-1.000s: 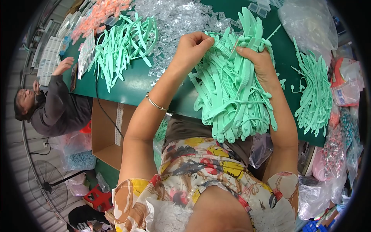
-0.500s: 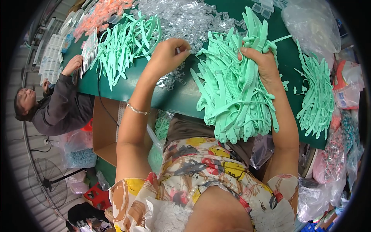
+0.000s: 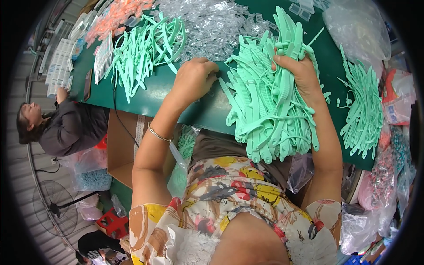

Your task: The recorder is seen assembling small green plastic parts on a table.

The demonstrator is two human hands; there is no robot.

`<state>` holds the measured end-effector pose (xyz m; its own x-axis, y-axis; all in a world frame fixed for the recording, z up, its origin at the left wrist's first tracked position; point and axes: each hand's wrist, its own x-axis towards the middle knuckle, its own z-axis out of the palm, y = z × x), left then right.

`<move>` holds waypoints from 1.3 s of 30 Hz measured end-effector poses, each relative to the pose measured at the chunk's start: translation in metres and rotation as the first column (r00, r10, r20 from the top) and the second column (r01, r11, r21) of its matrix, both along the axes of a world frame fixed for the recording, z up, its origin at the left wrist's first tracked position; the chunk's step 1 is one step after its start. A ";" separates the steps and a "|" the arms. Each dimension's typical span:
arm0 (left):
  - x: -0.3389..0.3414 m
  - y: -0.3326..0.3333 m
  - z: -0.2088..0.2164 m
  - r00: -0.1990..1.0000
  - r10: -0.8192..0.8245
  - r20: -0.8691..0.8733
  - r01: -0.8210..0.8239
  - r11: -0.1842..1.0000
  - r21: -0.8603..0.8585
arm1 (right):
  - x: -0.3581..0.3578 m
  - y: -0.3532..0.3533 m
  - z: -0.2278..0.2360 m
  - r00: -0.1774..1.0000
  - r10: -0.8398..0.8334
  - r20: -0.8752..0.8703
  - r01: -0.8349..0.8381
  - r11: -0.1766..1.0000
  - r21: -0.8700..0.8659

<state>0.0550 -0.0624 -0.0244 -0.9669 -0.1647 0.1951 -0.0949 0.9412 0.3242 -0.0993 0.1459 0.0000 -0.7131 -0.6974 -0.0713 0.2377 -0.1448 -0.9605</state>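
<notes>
A thick bundle of mint-green plastic straps (image 3: 265,97), ribbed, with rounded ends, hangs over the table's near edge. My right hand (image 3: 300,73) is closed round the upper part of this bundle at its right side. Left of it, my left hand (image 3: 196,79) rests low by the tabletop with its fingers curled under. Whatever those fingers hold is hidden. Just beyond them spreads a heap of small clear plastic pieces (image 3: 207,31).
More green straps lie at left (image 3: 145,53) and right (image 3: 362,106) on the dark green table (image 3: 194,112). Orange pieces (image 3: 119,17) sit far left, a clear plastic bag (image 3: 357,31) far right. Beside a phone (image 3: 88,84) is a co-worker (image 3: 70,128); below stands a cardboard box (image 3: 123,154).
My left hand has come down toward the table, its fingers curling over where a few clear pieces showed. The co-worker's hand has drawn back from the white stack. My right hand keeps its grip.
</notes>
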 end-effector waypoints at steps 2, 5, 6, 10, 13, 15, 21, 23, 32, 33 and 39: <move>0.001 0.002 0.003 0.997 0.072 -0.006 -0.072 0.997 0.001 | 0.001 0.000 0.001 1.000 0.008 -0.009 -0.007 1.000 0.025; 0.004 0.001 0.003 0.999 0.049 -0.005 -0.049 0.990 -0.130 | 0.000 0.001 0.001 0.999 0.009 -0.033 -0.008 0.999 0.032; 0.004 0.000 0.002 0.999 0.050 -0.005 -0.050 0.990 -0.131 | 0.000 0.001 0.001 0.999 0.010 -0.032 -0.009 0.999 0.031; 0.000 0.000 -0.006 0.992 -0.050 -0.114 0.037 0.992 -0.120 | 0.000 0.000 -0.001 0.999 0.012 -0.035 -0.011 0.999 0.031; -0.002 0.003 -0.012 0.978 -0.101 -0.182 0.078 0.988 -0.131 | -0.001 0.000 -0.002 0.999 0.013 -0.036 -0.012 1.000 0.028; -0.002 0.005 -0.012 0.975 -0.109 -0.196 0.079 0.985 -0.156 | -0.001 0.001 -0.001 0.999 0.015 -0.030 -0.015 0.999 0.028; 0.001 0.007 -0.012 0.980 -0.086 -0.178 0.055 0.983 -0.175 | -0.002 0.000 -0.003 0.998 0.029 -0.049 -0.028 0.999 0.020; -0.001 0.005 -0.015 0.971 -0.115 -0.208 0.070 0.975 -0.210 | 0.000 0.000 -0.002 0.999 0.029 -0.034 -0.028 0.999 0.020; -0.002 0.003 -0.013 0.976 -0.176 -0.132 0.133 0.949 -0.285 | -0.003 0.000 -0.005 0.997 0.027 -0.079 -0.026 0.999 0.023; -0.002 0.003 -0.013 0.975 -0.178 -0.130 0.135 0.949 -0.286 | -0.003 0.000 -0.005 0.997 0.026 -0.077 -0.024 0.999 0.022; -0.007 0.003 -0.010 0.978 -0.180 -0.104 0.148 0.954 -0.259 | -0.003 0.001 -0.005 0.998 0.017 -0.059 -0.015 0.999 0.036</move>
<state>0.0476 -0.0591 -0.0343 -0.9415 0.0637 0.3309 0.0943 0.9926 0.0772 -0.1026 0.1474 -0.0050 -0.7058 -0.7064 -0.0542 0.1822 -0.1070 -0.9774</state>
